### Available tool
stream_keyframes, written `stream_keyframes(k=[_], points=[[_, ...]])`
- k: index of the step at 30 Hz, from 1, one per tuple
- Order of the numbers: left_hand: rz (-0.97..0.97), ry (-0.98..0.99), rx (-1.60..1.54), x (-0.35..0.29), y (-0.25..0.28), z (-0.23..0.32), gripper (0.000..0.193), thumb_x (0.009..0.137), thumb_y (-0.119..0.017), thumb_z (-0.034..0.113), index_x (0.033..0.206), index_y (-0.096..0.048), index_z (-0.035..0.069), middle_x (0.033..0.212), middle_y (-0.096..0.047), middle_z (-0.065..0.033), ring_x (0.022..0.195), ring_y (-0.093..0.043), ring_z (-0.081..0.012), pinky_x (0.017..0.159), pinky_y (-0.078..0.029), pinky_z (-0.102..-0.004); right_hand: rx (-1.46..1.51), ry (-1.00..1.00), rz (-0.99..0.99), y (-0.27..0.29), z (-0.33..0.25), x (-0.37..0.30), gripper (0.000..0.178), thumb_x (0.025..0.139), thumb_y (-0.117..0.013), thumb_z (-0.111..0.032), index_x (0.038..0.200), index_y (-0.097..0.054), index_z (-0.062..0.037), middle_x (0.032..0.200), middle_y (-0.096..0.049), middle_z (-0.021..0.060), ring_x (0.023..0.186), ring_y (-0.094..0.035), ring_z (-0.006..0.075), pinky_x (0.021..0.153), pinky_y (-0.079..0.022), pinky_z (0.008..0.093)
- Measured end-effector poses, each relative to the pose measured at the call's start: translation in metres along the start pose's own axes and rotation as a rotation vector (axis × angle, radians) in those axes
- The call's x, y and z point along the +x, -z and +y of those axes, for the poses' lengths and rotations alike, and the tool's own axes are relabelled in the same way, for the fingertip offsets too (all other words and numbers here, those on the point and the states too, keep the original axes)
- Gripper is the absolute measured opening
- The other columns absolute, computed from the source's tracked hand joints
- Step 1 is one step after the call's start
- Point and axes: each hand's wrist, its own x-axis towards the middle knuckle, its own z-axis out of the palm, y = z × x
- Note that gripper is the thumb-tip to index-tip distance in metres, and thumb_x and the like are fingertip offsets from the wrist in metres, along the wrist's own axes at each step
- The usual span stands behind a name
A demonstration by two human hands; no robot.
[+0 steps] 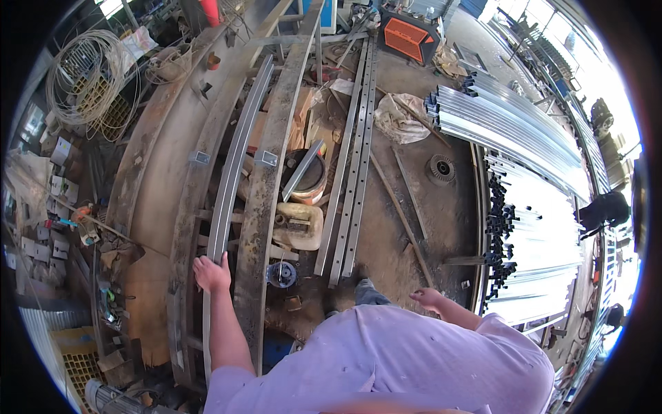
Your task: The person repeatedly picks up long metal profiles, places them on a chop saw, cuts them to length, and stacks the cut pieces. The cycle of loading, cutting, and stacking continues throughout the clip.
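Observation:
My left hand (212,272) is closed over a long grey metal tube (238,145), its thumb along the right side and its fingers at the left edge. The tube lies lengthwise between two worn steel beams and runs from beside my left forearm toward the far end. My right hand (427,298) hangs low at my right side with its fingers loosely bent apart, and nothing shows in it. Short cut tube pieces sit on the beams, one (199,158) left of the long tube and another (265,159) right of it.
Punched metal bars (352,172) lie right of the beams, near a dirty plastic can (300,226). Bundled shiny tubes (534,241) with black ends are stacked at right. An orange-black machine (407,40) stands far off. A wire coil (89,83) hangs at left.

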Motion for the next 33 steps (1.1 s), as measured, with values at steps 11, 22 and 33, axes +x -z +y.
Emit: stream_keyframes(k=[11,22,33], points=[[-0.011,-0.008,0.044,0.089,-0.022,0.084,0.065,0.094,-0.067,0.066,0.105,-0.061,0.003,0.114,-0.061,-0.0160,0.113,-0.062,-0.0353,0.093,-0.055,-0.0468,0.034,-0.184,-0.018,-0.004,0.059,-0.036,0.064,0.097,-0.068,-0.061,0.132,-0.074,-0.0082,0.124,-0.075,0.0206,0.119,-0.070,0.0368,0.102,-0.053,0.0463],[-0.023,0.005,0.064,0.145,-0.034,0.140,0.069,0.095,-0.065,0.068,0.111,-0.062,0.002,0.116,-0.062,-0.0165,0.115,-0.063,-0.0342,0.095,-0.055,-0.0453,0.034,-0.172,-0.051,-0.022,0.060,-0.049,0.063,0.097,-0.069,-0.058,0.133,-0.072,-0.0063,0.128,-0.073,0.0232,0.122,-0.069,0.0368,0.104,-0.053,0.0458],[-0.036,0.006,0.086,0.188,-0.038,0.182,0.070,0.094,-0.065,0.069,0.112,-0.063,0.001,0.117,-0.063,-0.0165,0.116,-0.064,-0.0335,0.095,-0.057,-0.0447,0.117,-0.073,-0.027,-0.004,0.042,-0.017,0.066,0.098,-0.066,-0.060,0.135,-0.071,-0.0054,0.132,-0.073,0.0215,0.124,-0.068,0.0362,0.107,-0.052,0.0438]])
